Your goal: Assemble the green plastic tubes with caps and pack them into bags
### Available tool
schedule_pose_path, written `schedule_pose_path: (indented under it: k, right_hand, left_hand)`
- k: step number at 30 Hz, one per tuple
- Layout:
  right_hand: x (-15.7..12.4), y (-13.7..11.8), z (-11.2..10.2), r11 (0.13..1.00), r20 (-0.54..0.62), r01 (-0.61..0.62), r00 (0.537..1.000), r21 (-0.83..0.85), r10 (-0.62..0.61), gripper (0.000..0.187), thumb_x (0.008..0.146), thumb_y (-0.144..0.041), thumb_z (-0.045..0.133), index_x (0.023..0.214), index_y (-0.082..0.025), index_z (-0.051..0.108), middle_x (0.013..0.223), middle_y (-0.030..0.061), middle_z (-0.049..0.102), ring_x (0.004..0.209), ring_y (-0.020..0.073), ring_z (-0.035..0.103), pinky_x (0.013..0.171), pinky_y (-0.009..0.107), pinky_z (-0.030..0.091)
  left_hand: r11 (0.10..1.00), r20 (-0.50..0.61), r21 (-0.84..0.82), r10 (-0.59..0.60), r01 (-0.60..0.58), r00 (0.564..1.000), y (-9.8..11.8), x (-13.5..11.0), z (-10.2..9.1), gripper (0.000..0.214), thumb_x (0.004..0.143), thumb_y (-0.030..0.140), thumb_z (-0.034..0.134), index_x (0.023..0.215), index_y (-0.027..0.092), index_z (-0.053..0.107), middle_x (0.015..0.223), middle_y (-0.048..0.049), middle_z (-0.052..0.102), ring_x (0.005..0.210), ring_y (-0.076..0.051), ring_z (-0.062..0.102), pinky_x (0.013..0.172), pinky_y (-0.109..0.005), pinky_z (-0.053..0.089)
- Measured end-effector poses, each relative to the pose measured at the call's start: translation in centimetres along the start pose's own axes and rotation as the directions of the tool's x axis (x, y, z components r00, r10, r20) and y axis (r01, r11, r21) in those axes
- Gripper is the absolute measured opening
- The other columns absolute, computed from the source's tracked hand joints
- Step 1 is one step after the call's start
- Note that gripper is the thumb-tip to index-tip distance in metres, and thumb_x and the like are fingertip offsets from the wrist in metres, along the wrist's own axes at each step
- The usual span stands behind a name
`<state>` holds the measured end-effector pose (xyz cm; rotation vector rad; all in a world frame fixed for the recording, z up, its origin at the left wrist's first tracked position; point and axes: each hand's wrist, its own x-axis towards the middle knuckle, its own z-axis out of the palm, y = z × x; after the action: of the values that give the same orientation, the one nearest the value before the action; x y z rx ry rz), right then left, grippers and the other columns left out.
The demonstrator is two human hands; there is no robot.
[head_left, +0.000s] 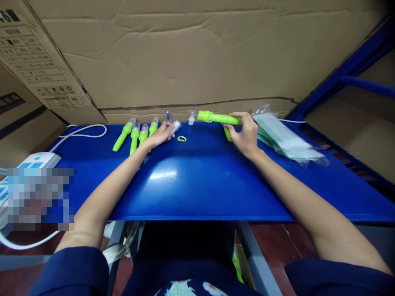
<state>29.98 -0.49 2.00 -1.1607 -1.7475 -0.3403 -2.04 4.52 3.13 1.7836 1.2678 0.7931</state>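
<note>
Between the fingers of my left hand (pixel 163 133) is a clear plastic cap (pixel 175 128), held tilted above the blue table. My right hand (pixel 246 130) grips a lime-green plastic handle (pixel 220 118) by its right end, with a yellow band looped near its other end. Below that hand another lime-green handle (pixel 227 133) shows in part. Two more clear caps, one behind my left hand (pixel 168 115) and a loose cap (pixel 191 118) near the handle's tip, stand at the back. A yellow elastic band (pixel 182 139) lies between my hands.
Several green handles with clear caps (pixel 126 133) lie on the blue table (pixel 197 185) at left. Plastic-wrapped pale green packets (pixel 284 133) are at right. A white power strip (pixel 37 161) with cables stands far left. Cardboard (pixel 185 61) walls the back.
</note>
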Motion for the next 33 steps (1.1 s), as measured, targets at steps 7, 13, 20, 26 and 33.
schedule_pose_path:
  k: [7, 13, 20, 26, 33]
  right_hand:
    - [0.4, -0.3, -1.1, 0.999, 0.028, -0.017, 0.999, -0.032, 0.018, 0.026, 0.094, -0.032, 0.06, 0.118, -0.02, 0.062, 0.11, 0.0136, 0.069, 0.1, 0.0305, 0.067, 0.087, 0.045, 0.057]
    - [0.2, -0.5, -1.1, 0.999, 0.071, 0.02, 0.997, -0.048, -0.017, 0.028, 0.099, -0.039, 0.056, 0.118, -0.02, 0.063, 0.109, 0.0135, 0.071, 0.101, 0.0314, 0.068, 0.089, 0.046, 0.056]
    - [-0.1, -0.1, -0.7, 0.987, 0.089, 0.086, 0.993, -0.138, -0.074, 0.027, 0.101, -0.041, 0.055, 0.116, -0.019, 0.063, 0.11, 0.0141, 0.073, 0.1, 0.0323, 0.07, 0.09, 0.047, 0.052]
    - [-0.4, 0.1, -0.5, 0.982, 0.153, 0.074, 0.987, -0.175, -0.047, 0.03, 0.103, -0.042, 0.053, 0.12, -0.019, 0.063, 0.115, 0.0159, 0.073, 0.103, 0.0335, 0.069, 0.092, 0.05, 0.049]
    - [-0.8, 0.0, 0.3, 0.986, 0.263, 0.073, 0.964, -0.149, -0.032, 0.036, 0.103, -0.045, 0.05, 0.121, -0.018, 0.066, 0.107, 0.0162, 0.074, 0.097, 0.0338, 0.07, 0.091, 0.051, 0.048]
  left_hand:
    - [0.872, -0.13, 0.486, 0.141, -0.06, 0.981, 2.1, 5.5, 2.6, 0.028, 0.082, 0.034, 0.075, 0.1, 0.015, 0.064, 0.101, -0.0167, 0.073, 0.103, -0.032, 0.069, 0.093, -0.044, 0.053]
    - [0.859, -0.229, 0.509, 0.195, -0.053, 0.954, 2.6, 9.2, 3.0, 0.035, 0.067, 0.019, 0.082, 0.1, 0.016, 0.068, 0.109, -0.0165, 0.07, 0.12, -0.037, 0.063, 0.103, -0.051, 0.051]
    - [0.84, -0.225, 0.542, 0.187, -0.037, 0.956, 3.1, 10.4, 2.5, 0.053, 0.07, 0.029, 0.09, 0.114, 0.013, 0.066, 0.126, -0.021, 0.065, 0.128, -0.043, 0.061, 0.104, -0.052, 0.05]
    - [0.807, -0.274, 0.572, 0.357, -0.147, 0.893, 3.3, 8.1, 1.0, 0.043, 0.09, 0.041, 0.074, 0.122, 0.016, 0.061, 0.127, -0.0204, 0.063, 0.134, -0.044, 0.055, 0.111, -0.056, 0.043]
    - [0.759, -0.271, 0.65, 0.29, -0.048, 0.918, 1.6, 5.2, 0.1, 0.046, 0.087, 0.045, 0.074, 0.117, 0.012, 0.062, 0.121, -0.0232, 0.065, 0.133, -0.049, 0.053, 0.11, -0.061, 0.041]
